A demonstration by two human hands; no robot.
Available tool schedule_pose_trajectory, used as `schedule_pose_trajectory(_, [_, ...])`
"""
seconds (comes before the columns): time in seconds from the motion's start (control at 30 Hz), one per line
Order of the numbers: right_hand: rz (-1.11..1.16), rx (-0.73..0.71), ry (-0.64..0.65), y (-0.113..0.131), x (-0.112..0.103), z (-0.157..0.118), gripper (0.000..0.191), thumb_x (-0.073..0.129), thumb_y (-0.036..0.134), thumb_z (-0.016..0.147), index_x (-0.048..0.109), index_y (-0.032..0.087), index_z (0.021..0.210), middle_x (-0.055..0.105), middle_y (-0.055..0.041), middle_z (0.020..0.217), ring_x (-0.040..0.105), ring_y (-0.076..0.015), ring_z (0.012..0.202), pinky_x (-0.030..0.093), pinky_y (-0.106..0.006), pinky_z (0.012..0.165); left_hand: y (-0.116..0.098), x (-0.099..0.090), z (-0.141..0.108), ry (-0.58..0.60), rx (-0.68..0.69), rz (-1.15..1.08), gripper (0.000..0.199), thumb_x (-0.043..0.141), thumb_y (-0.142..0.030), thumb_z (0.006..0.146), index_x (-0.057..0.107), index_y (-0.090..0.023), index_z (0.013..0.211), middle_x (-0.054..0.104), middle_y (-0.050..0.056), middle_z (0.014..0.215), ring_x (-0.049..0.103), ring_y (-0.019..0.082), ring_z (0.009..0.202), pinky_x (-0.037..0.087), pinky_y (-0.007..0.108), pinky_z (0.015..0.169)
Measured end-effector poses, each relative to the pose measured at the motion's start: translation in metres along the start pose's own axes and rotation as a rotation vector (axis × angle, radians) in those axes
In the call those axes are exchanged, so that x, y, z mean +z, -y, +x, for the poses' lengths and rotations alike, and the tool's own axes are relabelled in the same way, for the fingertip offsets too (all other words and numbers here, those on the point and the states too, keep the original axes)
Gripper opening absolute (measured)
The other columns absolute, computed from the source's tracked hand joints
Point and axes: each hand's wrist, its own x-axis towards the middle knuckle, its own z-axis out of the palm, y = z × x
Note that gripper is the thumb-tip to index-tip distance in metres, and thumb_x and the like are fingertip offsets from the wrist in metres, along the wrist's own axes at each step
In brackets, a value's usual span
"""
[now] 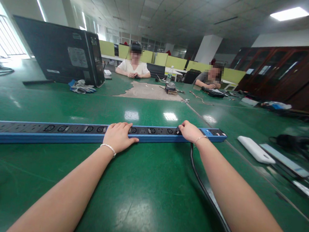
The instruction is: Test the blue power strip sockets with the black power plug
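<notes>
A long blue power strip [70, 138] with a row of black sockets lies across the green table. My left hand [119, 136] rests over the strip near its middle, fingers across the top and thumb apart along the front edge. Toward the strip's right end, my right hand [189, 131] is closed round a small black plug [178, 131] at one of the sockets; most of the plug is hidden by the fingers. A black cable [199, 177] runs from beneath my right hand toward the lower right, passing under my forearm.
A black computer case [59, 54] and gloves [82, 86] stand back left. Two people sit across the green table [149, 110], with a bottle [169, 74] between them. On the right lie a white power bank [255, 149], a flat box [285, 160] and dark cables.
</notes>
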Motion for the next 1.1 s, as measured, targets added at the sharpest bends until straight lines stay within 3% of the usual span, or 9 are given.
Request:
schedule_pose_trajectory(0.3, [-0.118,0.051,-0.082,0.019,0.014,-0.028,0.039,0.025,0.035,0.091,0.04,0.014,0.121,0.065,-0.0182,0.095,0.064,-0.0296,0.091,0.045,-0.041,0.076,-0.002,0.0,-0.001,0.0,0.004,0.014,0.072,0.046,-0.067,0.074,0.049,-0.017,0.126,0.058,0.011,0.124,0.05,0.028,0.115,0.034,0.04,0.096])
schedule_pose_trajectory(0.5, [-0.091,0.033,-0.059,0.017,0.016,-0.029,0.038,0.025,0.034,0.091,0.041,0.014,0.119,0.065,-0.0174,0.095,0.064,-0.0296,0.091,0.045,-0.039,0.075,0.001,-0.002,-0.001,0.018,0.044,0.029,0.069,0.042,-0.063,0.078,0.047,-0.016,0.128,0.056,0.011,0.126,0.049,0.027,0.116,0.033,0.039,0.097])
schedule_pose_trajectory(0.63, [-0.061,0.04,-0.088,0.017,-0.001,-0.031,0.035,0.029,0.036,0.09,0.046,0.015,0.113,0.066,-0.0159,0.094,0.063,-0.0279,0.091,0.044,-0.036,0.077,0.002,-0.002,-0.002,0.009,0.036,0.019,0.062,0.043,-0.057,0.08,0.047,-0.017,0.128,0.056,0.01,0.126,0.049,0.026,0.116,0.032,0.038,0.098])
schedule_pose_trajectory(0.77, [0.049,0.028,-0.308,0.016,-0.041,-0.037,0.034,0.031,0.037,0.09,0.049,0.018,0.11,0.066,-0.0122,0.097,0.062,-0.0238,0.09,0.043,-0.032,0.076,0.001,-0.002,-0.003,0.015,0.018,0.001,0.062,0.044,-0.057,0.079,0.048,-0.019,0.127,0.055,0.01,0.127,0.048,0.026,0.117,0.03,0.038,0.1])
schedule_pose_trajectory(0.83, [0.12,0.018,-0.259,0.019,-0.055,-0.037,0.031,0.036,0.037,0.088,0.053,0.018,0.104,0.067,-0.0094,0.091,0.062,-0.0207,0.08,0.044,-0.029,0.07,0.001,-0.002,-0.003,0.02,0.014,-0.012,0.062,0.044,-0.058,0.079,0.048,-0.018,0.127,0.055,0.01,0.128,0.048,0.027,0.118,0.03,0.038,0.1])
schedule_pose_trajectory(0.9, [0.198,-0.012,-0.092,0.027,-0.055,-0.036,0.03,0.036,0.036,0.088,0.054,0.016,0.101,0.067,-0.0072,0.079,0.059,-0.0164,0.062,0.043,-0.026,0.06,0.001,-0.003,-0.003,0.028,0.012,-0.025,0.062,0.044,-0.058,0.079,0.047,-0.019,0.128,0.055,0.01,0.128,0.047,0.027,0.118,0.03,0.039,0.1])
schedule_pose_trajectory(1.0, [0.284,-0.101,0.092,0.052,-0.034,-0.036,0.033,0.032,0.034,0.09,0.053,0.013,0.104,0.065,-0.0051,0.069,0.054,-0.0131,0.049,0.041,-0.024,0.053,0.002,-0.003,-0.003,0.03,0.012,-0.03,0.062,0.044,-0.058,0.079,0.047,-0.02,0.128,0.055,0.01,0.128,0.047,0.026,0.118,0.03,0.039,0.1])
schedule_pose_trajectory(1.1, [0.228,-0.195,0.037,0.085,-0.007,-0.037,0.032,0.032,0.035,0.089,0.054,0.014,0.101,0.067,-0.0082,0.077,0.06,-0.0154,0.06,0.042,-0.024,0.058,0.001,-0.003,-0.004,0.012,0.024,-0.031,0.062,0.045,-0.057,0.079,0.047,-0.018,0.128,0.056,0.01,0.126,0.047,0.027,0.118,0.03,0.039,0.1])
